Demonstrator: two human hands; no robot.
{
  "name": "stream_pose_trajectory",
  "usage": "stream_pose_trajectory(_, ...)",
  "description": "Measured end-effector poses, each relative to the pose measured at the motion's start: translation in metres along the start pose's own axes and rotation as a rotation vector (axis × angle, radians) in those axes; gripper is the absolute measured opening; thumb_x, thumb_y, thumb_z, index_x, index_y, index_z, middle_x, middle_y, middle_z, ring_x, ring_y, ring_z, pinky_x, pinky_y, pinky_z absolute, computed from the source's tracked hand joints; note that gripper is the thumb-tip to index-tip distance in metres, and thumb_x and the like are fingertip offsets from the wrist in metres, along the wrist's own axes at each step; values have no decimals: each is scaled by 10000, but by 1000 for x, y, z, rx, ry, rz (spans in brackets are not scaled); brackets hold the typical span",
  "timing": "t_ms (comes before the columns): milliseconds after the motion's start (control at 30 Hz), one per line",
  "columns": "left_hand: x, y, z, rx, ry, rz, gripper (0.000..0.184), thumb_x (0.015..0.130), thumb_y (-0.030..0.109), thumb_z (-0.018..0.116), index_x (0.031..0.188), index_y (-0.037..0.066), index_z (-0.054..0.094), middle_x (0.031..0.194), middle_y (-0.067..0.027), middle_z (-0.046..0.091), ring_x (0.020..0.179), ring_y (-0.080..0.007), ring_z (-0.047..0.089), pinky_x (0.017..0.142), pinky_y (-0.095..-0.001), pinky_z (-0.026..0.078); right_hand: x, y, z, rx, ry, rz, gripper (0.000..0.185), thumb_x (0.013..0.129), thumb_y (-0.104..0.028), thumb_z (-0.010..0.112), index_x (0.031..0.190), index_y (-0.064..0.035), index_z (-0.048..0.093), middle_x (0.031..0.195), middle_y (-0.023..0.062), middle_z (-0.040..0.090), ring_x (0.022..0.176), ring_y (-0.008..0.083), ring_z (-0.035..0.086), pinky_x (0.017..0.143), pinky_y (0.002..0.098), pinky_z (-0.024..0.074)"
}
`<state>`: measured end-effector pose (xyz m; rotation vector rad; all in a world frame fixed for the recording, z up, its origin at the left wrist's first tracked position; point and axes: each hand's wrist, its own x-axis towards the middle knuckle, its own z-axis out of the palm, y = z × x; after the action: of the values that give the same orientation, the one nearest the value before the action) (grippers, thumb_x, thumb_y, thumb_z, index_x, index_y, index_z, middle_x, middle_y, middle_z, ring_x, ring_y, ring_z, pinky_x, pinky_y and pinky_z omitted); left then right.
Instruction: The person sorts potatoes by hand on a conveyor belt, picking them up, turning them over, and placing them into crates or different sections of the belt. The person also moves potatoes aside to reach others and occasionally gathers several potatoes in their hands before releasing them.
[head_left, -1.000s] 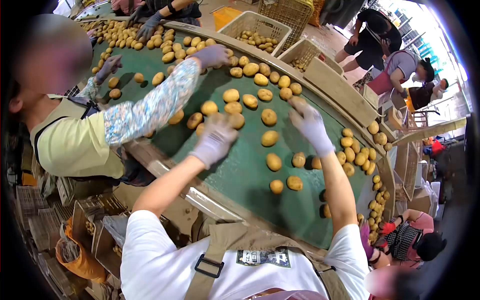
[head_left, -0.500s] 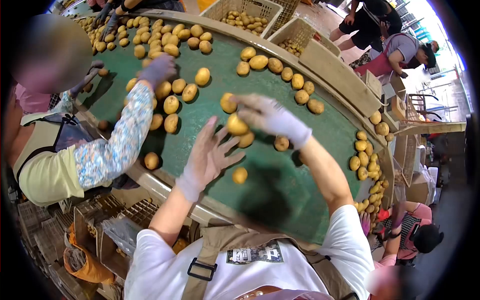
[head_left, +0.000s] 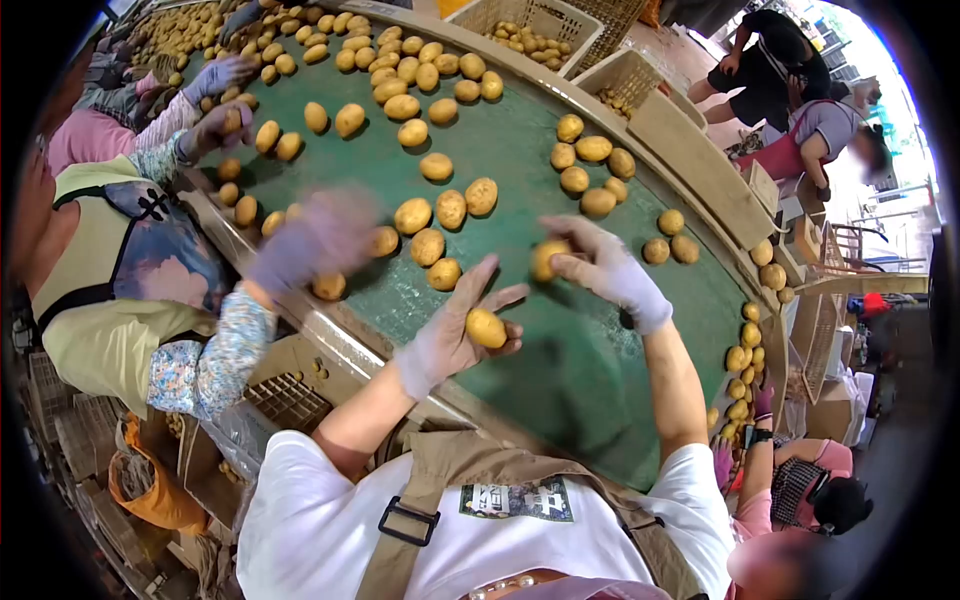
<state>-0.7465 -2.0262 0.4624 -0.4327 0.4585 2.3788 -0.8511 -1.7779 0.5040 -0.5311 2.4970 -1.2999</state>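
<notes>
My gloved left hand [head_left: 446, 345] has a yellow potato [head_left: 487, 328] against its palm, with the fingers curling around it. Another potato [head_left: 549, 260] is pinched between the thumb and fingers of my gloved right hand [head_left: 607, 268], just above the green belt [head_left: 560, 350]. Beyond my left hand lie several loose potatoes, among them one at the near side of the group [head_left: 444, 274]. A small cluster of potatoes [head_left: 593, 149] rests past my right hand, by the far rim.
To my left, a co-worker's gloved hand [head_left: 315, 235] is blurred over the belt. Crates of potatoes [head_left: 535, 45] stand beyond the far rim. More potatoes [head_left: 745, 365] line the belt's right end, where a person's arm [head_left: 757, 465] reaches in. An orange sack [head_left: 160, 485] stands below left.
My left hand has taken hold of a potato, and my right hand now grips one, farther to the right. The nearby co-worker's hand has come closer to me. Potatoes on the belt have shifted right.
</notes>
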Motion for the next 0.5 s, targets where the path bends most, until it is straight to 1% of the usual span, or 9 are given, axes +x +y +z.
stream_pose_trajectory(33,-1,-4,-1,-54,-4,-49,500,1058,395,578,1516,242,446,1195,-88,651,901,-223,682,805,-424,596,-3,-18,5,85,-134,44,450,928,-264,716,1303,-26,641,1154,151,675,1067,247,651,933,361,519)
stream_pose_trajectory(100,-7,-9,-13,89,-85,18,551,1052,439,568,1524,205,410,1191,-89,658,760,-187,678,662,-384,582,25,16,12,-208,198,-132,473,920,-300,720,1313,-48,647,1216,183,668,1104,322,650,944,401,513)
stream_pose_trajectory(167,-31,7,-13,466,-79,-36,546,1011,380,642,1483,159,478,1176,-86,664,721,-173,673,646,-364,587,29,15,18,-918,319,-169,530,885,-347,730,1315,-48,650,1263,197,664,1142,371,641,966,415,509)
stream_pose_trajectory(233,-44,22,-34,918,64,-23,519,968,314,688,1432,137,539,1133,-86,671,735,-159,677,644,-341,591,30,19,32,-546,-66,-332,515,880,-349,716,1301,-56,662,1278,193,674,1139,359,646,993,407,496)
stream_pose_trajectory(300,-61,47,-43,1212,284,31,463,909,214,737,1346,105,627,1056,-76,676,752,-128,670,652,-299,585,17,-22,50,-188,-186,-48,458,890,-302,704,1272,-52,674,1221,186,701,1080,359,667,958,430,512)
stream_pose_trajectory(333,-67,69,-39,1334,570,58,503,902,210,734,1374,107,598,998,-67,674,732,-120,654,635,-273,561,18,-27,49,-277,-148,-153,420,906,-260,681,1269,-50,675,1136,192,721,1033,379,672,942,436,517)
stream_pose_trajectory(433,-73,128,-82,1106,720,405,487,957,132,699,1414,122,533,926,-51,624,652,-119,626,587,-285,546,27,12,39,-485,293,-243,405,880,-269,700,1233,-72,680,1074,213,710,1003,369,670,894,446,522)
stream_pose_trajectory(467,-83,134,-77,935,606,487,479,983,157,660,1436,111,508,964,-65,630,675,-134,637,600,-299,557,21,14,42,-887,475,-163,436,872,-287,706,1258,-89,676,1122,227,701,1035,357,669,879,449,528)
stream_pose_trajectory(500,-96,135,-71,755,498,559,475,1010,182,621,1457,100,483,1001,-78,637,698,-149,649,614,-312,568,15,12,43,-851,294,-72,496,888,-311,698,1332,-95,650,1168,239,689,1071,367,658,904,453,523)
